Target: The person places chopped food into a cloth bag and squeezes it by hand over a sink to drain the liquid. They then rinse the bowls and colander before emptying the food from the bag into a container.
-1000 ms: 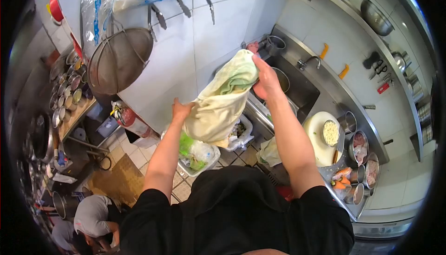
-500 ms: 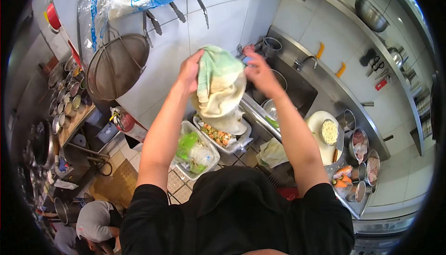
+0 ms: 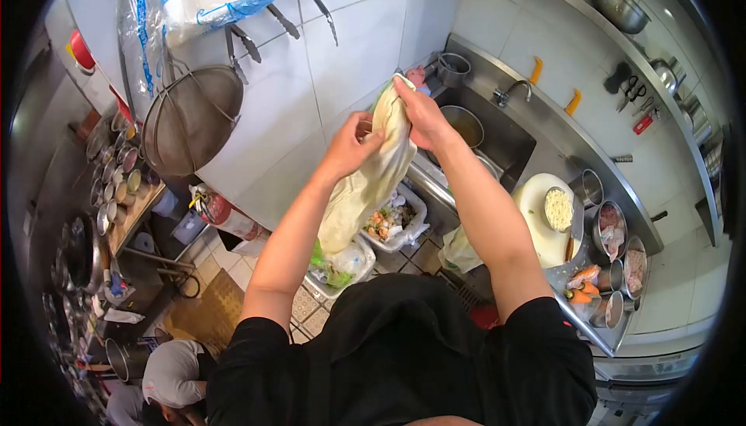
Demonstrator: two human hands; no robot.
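both hands grip a pale cloth [image 3: 371, 177] hanging lengthwise: right hand [image 3: 420, 115] clenched at twelve o'clock, left hand [image 3: 351, 146] pinching lower, above what look like food tubs [image 3: 404, 220].

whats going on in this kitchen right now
A person in a black top holds a pale cloth up in front of them with both hands. The right hand grips its top end, and the left hand grasps it a little lower, so the rest hangs down long and bunched. Below it on the floor sit plastic tubs of food and bags. The sink is just beyond, and a cutting board lies on the counter to the right. Another person crouches at lower left.
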